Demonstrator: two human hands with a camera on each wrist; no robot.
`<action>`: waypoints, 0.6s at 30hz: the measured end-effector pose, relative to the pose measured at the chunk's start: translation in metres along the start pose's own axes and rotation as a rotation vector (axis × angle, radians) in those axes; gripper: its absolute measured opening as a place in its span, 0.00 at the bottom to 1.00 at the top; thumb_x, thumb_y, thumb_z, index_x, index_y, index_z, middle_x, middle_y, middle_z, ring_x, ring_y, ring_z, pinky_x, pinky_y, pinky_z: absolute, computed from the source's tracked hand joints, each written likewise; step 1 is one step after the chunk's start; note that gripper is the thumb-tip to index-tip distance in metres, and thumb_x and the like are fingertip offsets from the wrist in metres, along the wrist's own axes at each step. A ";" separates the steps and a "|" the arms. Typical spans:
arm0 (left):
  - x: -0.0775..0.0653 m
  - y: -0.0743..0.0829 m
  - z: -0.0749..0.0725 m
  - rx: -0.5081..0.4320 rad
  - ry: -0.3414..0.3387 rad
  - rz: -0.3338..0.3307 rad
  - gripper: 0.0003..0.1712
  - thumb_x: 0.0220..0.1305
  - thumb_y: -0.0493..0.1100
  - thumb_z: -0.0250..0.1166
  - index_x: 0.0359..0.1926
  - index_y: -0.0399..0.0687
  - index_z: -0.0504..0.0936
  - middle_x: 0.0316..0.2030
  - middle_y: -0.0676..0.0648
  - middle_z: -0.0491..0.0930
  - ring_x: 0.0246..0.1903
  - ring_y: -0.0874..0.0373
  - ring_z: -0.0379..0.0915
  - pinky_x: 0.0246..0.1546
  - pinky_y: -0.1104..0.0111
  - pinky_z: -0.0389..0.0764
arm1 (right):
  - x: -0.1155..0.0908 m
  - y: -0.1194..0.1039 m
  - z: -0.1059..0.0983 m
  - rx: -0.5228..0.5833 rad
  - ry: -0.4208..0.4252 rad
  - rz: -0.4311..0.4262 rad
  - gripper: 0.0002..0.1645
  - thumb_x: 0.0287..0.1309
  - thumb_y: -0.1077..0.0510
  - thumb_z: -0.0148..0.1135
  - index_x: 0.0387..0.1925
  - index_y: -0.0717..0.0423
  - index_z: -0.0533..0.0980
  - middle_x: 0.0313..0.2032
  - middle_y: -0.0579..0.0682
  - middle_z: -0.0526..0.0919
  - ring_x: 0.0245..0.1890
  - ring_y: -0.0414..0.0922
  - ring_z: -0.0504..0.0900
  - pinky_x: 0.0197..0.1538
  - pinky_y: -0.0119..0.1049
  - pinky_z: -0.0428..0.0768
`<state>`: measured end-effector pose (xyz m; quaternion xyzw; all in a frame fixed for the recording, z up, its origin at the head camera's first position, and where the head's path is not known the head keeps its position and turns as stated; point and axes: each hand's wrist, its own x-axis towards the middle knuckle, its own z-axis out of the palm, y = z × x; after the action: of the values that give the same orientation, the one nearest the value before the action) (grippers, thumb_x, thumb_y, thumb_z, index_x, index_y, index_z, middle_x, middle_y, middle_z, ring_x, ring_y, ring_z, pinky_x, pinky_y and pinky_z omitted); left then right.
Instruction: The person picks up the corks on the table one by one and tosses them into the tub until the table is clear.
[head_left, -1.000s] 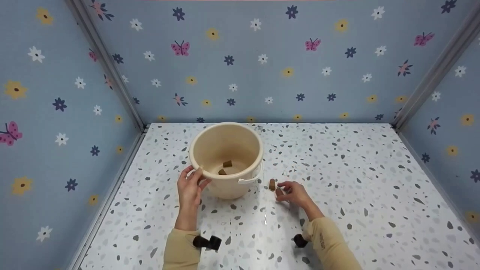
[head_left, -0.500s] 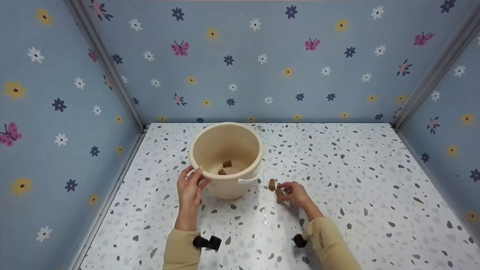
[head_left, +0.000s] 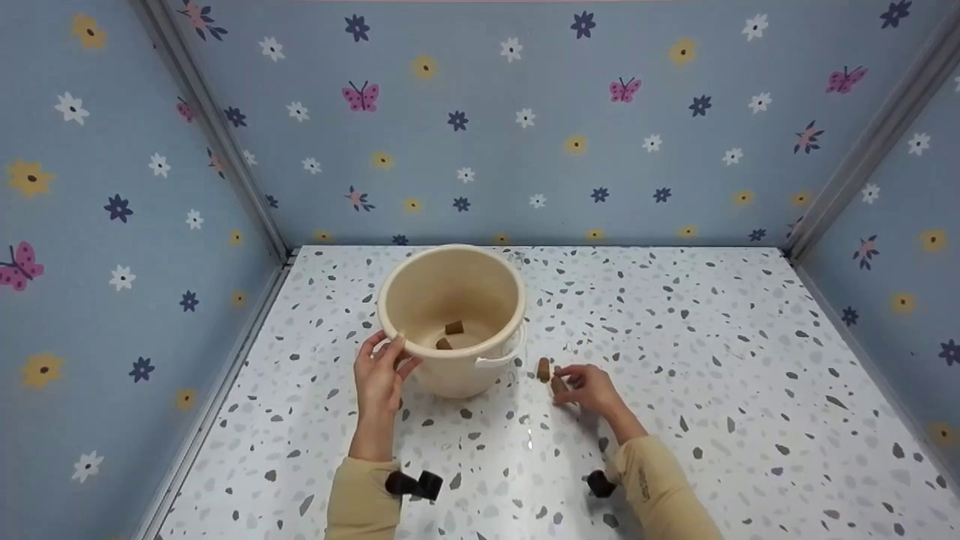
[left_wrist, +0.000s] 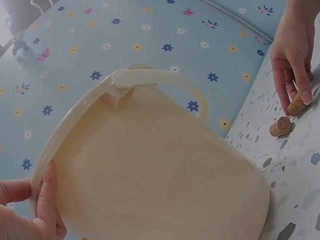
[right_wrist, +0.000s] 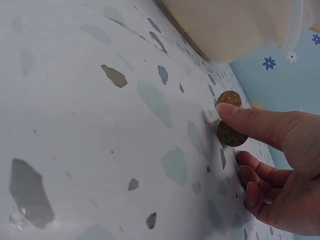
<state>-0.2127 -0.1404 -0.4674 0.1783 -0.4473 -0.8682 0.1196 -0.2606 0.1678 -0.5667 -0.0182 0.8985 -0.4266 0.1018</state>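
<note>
A cream plastic bucket (head_left: 457, 379) stands on the speckled table. My left hand (head_left: 379, 382) grips its near-left rim, with the thumb on the inner side in the head view. Two corks, a farther cork (head_left: 454, 328) and a nearer cork (head_left: 444, 344), lie on the bucket's floor; the rim partly hides the nearer one. To the right of the bucket, my right hand (head_left: 591, 388) pinches a cork (left_wrist: 298, 105) between thumb and fingers, low at the tabletop. Just beside it another cork (left_wrist: 281, 127) rests on the table, close to the held one.
The bucket's white handle (head_left: 501, 360) hangs down on its right side. Flowered blue panels (head_left: 517, 135) enclose the back and both sides of the table (head_left: 690, 337). Black wrist camera mounts sit at both sleeves.
Hardly anything differs. The right hand stays at the cork with only a very slight shift, and the left hand and bucket keep their place.
</note>
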 end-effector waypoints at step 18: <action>0.038 -0.036 -0.028 -0.017 -0.070 0.055 0.22 0.55 0.36 0.62 0.50 0.39 0.67 0.37 0.38 0.74 0.32 0.52 0.76 0.33 0.62 0.81 | -0.009 -0.014 -0.006 0.049 0.027 -0.088 0.23 0.36 0.60 0.72 0.41 0.53 0.79 0.33 0.49 0.76 0.31 0.44 0.73 0.30 0.34 0.74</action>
<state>-0.2369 -0.1542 -0.5190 0.1347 -0.4488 -0.8740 0.1292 -0.2539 0.1647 -0.5505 -0.0497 0.8875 -0.4526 0.0711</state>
